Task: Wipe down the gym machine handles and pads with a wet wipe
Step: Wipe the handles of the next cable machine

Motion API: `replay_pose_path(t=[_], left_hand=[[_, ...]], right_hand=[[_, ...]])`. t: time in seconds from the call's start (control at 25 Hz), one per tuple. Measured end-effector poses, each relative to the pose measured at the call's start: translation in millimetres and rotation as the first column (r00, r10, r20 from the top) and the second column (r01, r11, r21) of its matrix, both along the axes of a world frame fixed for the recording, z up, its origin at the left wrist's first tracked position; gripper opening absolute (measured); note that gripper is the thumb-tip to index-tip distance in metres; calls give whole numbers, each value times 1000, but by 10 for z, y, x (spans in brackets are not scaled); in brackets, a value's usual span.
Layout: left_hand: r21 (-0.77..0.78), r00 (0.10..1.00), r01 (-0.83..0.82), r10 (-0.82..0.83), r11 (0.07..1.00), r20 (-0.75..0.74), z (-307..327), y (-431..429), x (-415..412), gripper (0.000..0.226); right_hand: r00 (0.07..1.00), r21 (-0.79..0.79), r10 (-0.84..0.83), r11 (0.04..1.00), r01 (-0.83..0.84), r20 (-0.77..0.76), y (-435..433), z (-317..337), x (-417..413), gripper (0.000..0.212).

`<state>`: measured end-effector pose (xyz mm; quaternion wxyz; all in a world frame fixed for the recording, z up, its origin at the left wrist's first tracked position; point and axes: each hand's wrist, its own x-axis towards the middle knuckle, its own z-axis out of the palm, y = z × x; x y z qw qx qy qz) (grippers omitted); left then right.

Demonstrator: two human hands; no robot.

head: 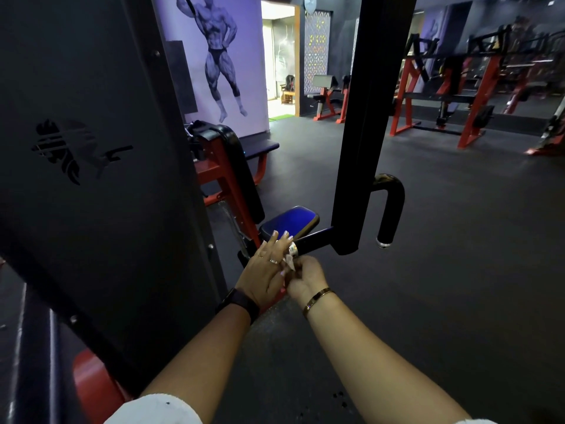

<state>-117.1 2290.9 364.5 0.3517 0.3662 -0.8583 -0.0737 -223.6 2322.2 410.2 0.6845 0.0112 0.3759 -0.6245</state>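
Reaching forward and down, both hands met at the chrome end of a short black handle (308, 243) on the gym machine. The left hand (265, 270) lay flat with its fingers stretched out, the fingertips resting against the edge of the blue seat pad (290, 220) and the handle's end cap. It gripped nothing that could be seen. The right hand (305, 278) was curled closed just beside it, pinching a small pale wet wipe (289, 264) between the fingertips. The wipe sat bunched up right below the handle's metal cap, between the two hands.

A dark watch (237, 302) wrapped the left wrist, and a gold bracelet (318, 301) circled the right wrist. A ring showed on the left hand.

A black upright post (367, 117) rose just behind the handle. A second, curved black handle (389, 206) hooked off its right side, well clear of the hands. To the left stood a large black panel (91, 163) with a cut-out logo. The red frame (226, 185) of the seat ran between the panel and the pad. Dark rubber floor (458, 286) spread out to the right.
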Motion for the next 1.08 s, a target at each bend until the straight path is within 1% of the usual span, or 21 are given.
replay_pose_path(t=[0.16,0.24,0.32,0.36,0.4,0.44,0.48,0.52,0.56,0.6,0.64,0.68,0.72,0.76,0.8,0.84,0.92,0.96,1.0,1.04,1.08], left_hand=[[-34,1000,29,-29,999,5,3,23,-3,64],[-39,1000,19,-20,999,-19,-6,9,-11,65],[-15,999,-10,10,1000,-45,-26,21,-21,64],[-9,998,-27,27,1000,-50,-44,39,-32,65],[-21,998,-37,36,999,-49,-57,60,-49,66],[-32,998,-44,43,998,-43,-63,81,-68,67],[-31,998,-54,53,998,-44,-78,95,-99,68],[10,996,-68,68,998,-55,-103,106,-133,70],[66,994,-80,85,995,-74,-124,117,-170,70],[131,991,-85,98,988,-96,-139,126,-194,70],[164,988,-80,99,983,-115,-155,120,-203,70],[174,987,-75,98,982,-129,-147,111,-200,69],[173,985,-66,92,983,-144,-135,101,-193,68],[192,982,-54,87,980,-168,-96,110,-182,67],[230,976,-36,83,972,-200,-46,121,-171,66],[284,967,-16,87,959,-238,21,142,-165,65],[359,930,57,82,932,-358,93,145,-169,61],[374,907,92,77,923,-415,95,138,-186,58],[379,890,109,80,919,-449,94,138,-200,56],[378,881,126,71,917,-467,72,126,-220,54],[379,883,131,66,916,-465,62,131,-238,53]], right_hand=[[999,-42,11,999,-10,38,56,-10,24,33],[998,-6,-54,999,54,41,186,34,4,28],[978,-36,-205,978,204,-34,335,136,-31,18],[950,-97,-289,955,279,-119,391,198,-58,16],[896,-172,-360,930,324,-259,406,222,-89,20],[804,-273,-414,907,322,-427,413,267,-141,28],[653,-380,-453,887,263,-607,412,266,-187,36],[431,-473,-481,871,135,-763,401,236,-238,43],[110,-510,-503,859,-40,-857,383,189,-300,49],[-246,-464,-517,852,-244,-820,334,112,-347,55],[-544,-341,-533,842,-418,-648,295,10,-376,60],[-668,-208,-575,809,-549,-471,253,-79,-413,60],[-692,-153,-630,769,-621,-353,203,-126,-489,55],[-696,-142,-664,743,-654,-273,140,-138,-595,50],[-709,-158,-659,751,-641,-251,86,-119,-696,47],[-727,-184,-623,781,-597,-287,56,-67,-791,44],[-776,-207,-491,871,-446,-395,47,56,-816,32],[-777,-146,-417,906,-397,-472,48,114,-751,32],[-770,-26,-357,914,-406,-530,56,150,-652,35],[-768,63,-349,891,-449,-537,54,146,-569,38],[-773,106,-359,872,-477,-523,40,154,-547,38]])
